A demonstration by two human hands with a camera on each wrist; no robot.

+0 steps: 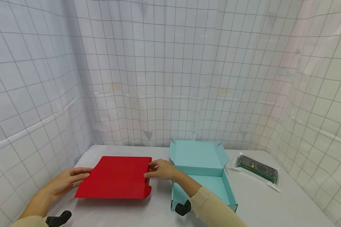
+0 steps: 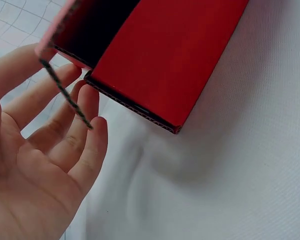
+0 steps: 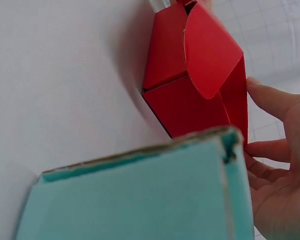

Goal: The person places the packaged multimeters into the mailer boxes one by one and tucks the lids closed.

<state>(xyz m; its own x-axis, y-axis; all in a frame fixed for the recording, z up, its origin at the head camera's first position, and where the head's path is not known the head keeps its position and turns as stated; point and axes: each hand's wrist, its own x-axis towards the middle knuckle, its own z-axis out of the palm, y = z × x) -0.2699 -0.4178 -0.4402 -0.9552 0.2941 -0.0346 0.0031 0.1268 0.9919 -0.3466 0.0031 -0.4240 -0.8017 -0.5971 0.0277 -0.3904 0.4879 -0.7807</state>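
Note:
A red cardboard box (image 1: 116,176) is at the left of the table, its broad lid panel tilted over it. My left hand (image 1: 63,183) is at the lid's left edge, fingers loosely extended; in the left wrist view the fingers (image 2: 97,135) reach behind a lid flap, beside a dark gap into the box. At the box's right side my right hand (image 1: 162,170) pinches the lid's edge between thumb and fingers. From the right wrist view, a rounded red side flap (image 3: 210,55) stands out near that hand (image 3: 285,155).
An open light-blue cardboard box (image 1: 199,154), lid raised at the back, stands under my right forearm. Further right lies a dark multimeter (image 1: 257,167) in a clear plastic bag. Gridded white curtains (image 1: 159,78) enclose the white table (image 1: 272,201) at the back and sides.

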